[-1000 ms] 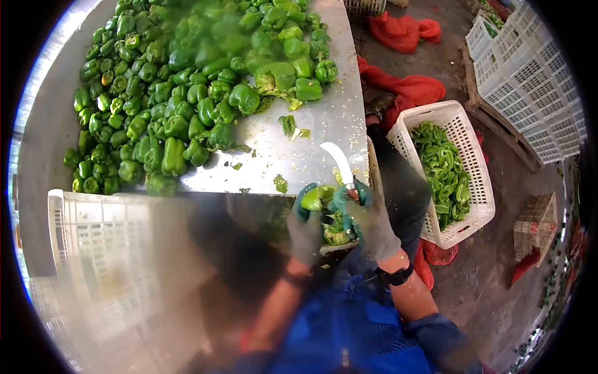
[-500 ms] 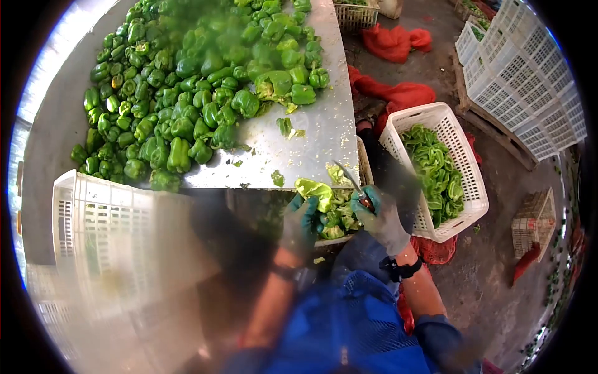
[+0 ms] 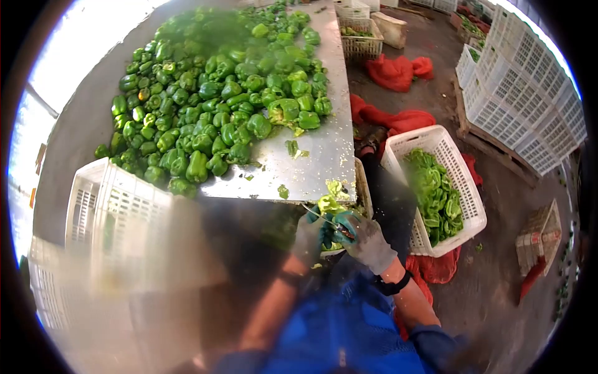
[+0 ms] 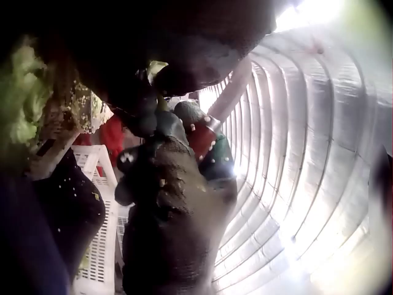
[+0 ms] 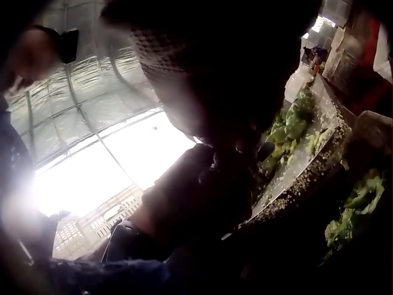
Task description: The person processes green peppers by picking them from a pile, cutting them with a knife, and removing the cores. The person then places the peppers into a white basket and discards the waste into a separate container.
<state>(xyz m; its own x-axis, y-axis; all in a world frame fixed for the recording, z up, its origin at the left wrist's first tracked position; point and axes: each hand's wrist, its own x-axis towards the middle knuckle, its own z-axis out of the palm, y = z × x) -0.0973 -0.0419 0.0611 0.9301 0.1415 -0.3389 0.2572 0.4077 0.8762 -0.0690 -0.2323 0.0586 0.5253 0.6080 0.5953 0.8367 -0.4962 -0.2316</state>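
Note:
Both hands wear grey and green gloves and meet just off the metal table's front edge (image 3: 280, 193). The right hand (image 3: 364, 240) grips a knife by its dark red handle (image 4: 201, 136); in the head view its thin blade (image 3: 316, 212) points up and left across the left hand. The left hand (image 3: 307, 240) has its fingers curled round a light green pepper piece (image 3: 328, 204), largely hidden between the hands. Under the hands, pepper scraps show in a crate (image 3: 362, 187). In the right wrist view the hands are very dark.
Many green peppers (image 3: 212, 118) cover the table's left and far parts. A white crate of cut peppers (image 3: 476, 218) stands on the right, near red netting (image 3: 398, 118). Stacked white crates (image 3: 523, 93) are behind it, another crate (image 3: 131, 193) at left.
The hands have come together again. The knife's blade has swung to point left over the left hand, and the opened pepper piece held by the left hand is now mostly covered. The head view has shifted.

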